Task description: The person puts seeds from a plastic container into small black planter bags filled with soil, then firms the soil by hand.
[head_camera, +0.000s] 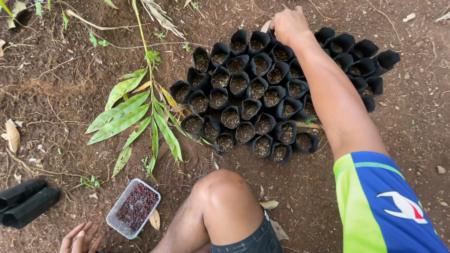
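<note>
- A short sleeve (375,206) is worn on the right arm, coloured lime green and royal blue, with a thin teal stitched band and a white and red emblem.
- Dark grey shorts (253,241) are worn, their hem seen above the bare knee (227,192).
- Both forearms are left uncovered; no gloves are worn on the right hand (289,24) or the left hand (80,238).

seed tray (134,208) left of knee (225,197), bags (262,89) ahead

Nursery bags (248,108) were thin black plastic, faintly glossy, filled with crumbly soil. The tub (133,208) was clear plastic holding matt dark seeds. The ground (56,79) looked rough, dry earth.
</note>
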